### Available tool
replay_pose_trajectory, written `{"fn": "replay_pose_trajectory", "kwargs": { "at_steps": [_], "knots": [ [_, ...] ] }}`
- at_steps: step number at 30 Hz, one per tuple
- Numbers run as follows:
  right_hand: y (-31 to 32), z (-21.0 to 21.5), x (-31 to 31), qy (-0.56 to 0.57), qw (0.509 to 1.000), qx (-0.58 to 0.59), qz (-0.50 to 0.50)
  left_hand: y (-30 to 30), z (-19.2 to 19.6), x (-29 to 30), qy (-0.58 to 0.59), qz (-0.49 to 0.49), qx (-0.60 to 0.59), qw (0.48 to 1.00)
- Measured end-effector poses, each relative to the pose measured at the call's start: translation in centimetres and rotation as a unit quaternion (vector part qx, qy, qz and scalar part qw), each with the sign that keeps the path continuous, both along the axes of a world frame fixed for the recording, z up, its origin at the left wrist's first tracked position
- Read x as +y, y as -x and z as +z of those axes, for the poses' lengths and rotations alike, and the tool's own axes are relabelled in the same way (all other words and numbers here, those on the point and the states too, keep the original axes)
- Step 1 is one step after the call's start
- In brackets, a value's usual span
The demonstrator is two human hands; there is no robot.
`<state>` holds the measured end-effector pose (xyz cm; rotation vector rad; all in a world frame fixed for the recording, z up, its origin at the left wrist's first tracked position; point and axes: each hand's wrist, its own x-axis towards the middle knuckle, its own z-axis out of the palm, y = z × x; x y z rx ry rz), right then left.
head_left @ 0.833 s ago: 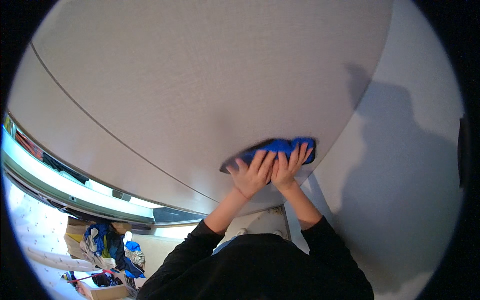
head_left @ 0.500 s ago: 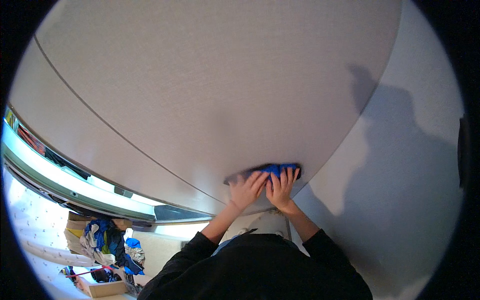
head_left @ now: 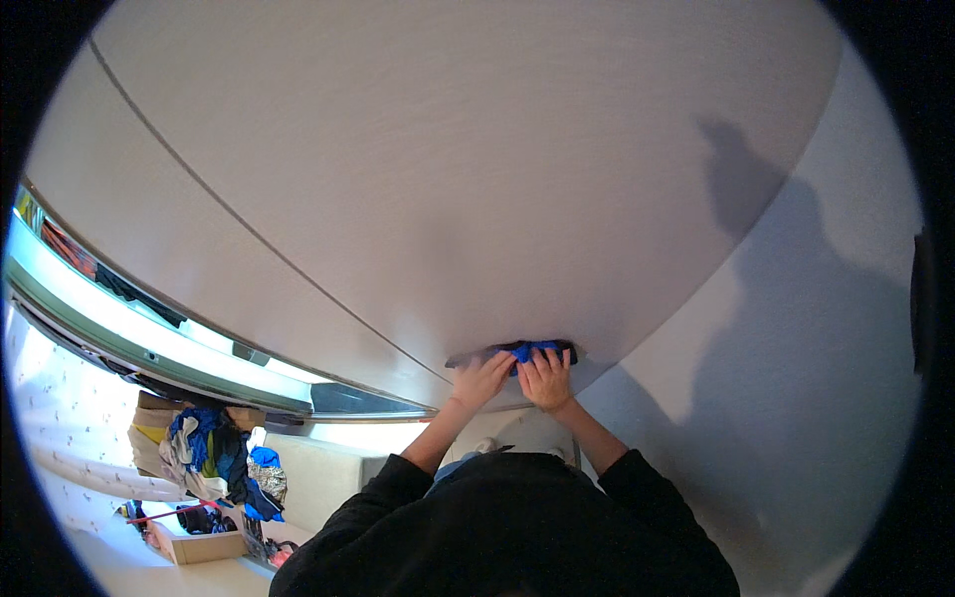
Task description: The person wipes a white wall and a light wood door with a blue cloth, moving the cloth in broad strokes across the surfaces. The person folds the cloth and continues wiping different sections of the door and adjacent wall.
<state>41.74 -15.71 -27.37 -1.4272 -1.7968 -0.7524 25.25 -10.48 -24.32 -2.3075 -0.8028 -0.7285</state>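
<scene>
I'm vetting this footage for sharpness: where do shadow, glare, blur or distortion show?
All in the head view: lens distortion bows the long dark seam; a broad shadow darkens the wall at right; the bright strip at left nearly washes out; the blue cloth looks soft, perhaps from motion.

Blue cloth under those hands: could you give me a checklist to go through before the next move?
1. Left hand on the cloth: ok.
2. Right hand on the cloth: ok.
3. Cloth lying on the beige panel: ok, as far as shows.
4. Cloth apart from the pale wall: ok.
5. Cloth's underside clean: cannot tell, hidden.
</scene>
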Motion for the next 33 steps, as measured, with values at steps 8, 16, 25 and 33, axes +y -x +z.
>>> {"fn": "replay_pose_trajectory", "kwargs": {
  "at_steps": [8,16,25,33],
  "knots": [
    [3.2,14.3,3.1,-0.163,0.979,0.112,0.055,0.3,13.0,1.7,0.044,0.064,-0.274,0.959],
    [4.2,5.9,2.9,-0.102,0.994,-0.02,0.018,2.3,4.4,1.8,-0.048,0.049,-0.101,0.992],
    [2.5,3.9,-0.6,0.038,0.997,-0.031,0.062,2.4,1.3,-2.1,0.185,0.077,-0.087,0.976],
    [2.4,15.9,4.3,-0.206,0.977,0.041,0.027,-0.5,13.7,2.4,-0.089,0.025,-0.29,0.952]
  ]
}}
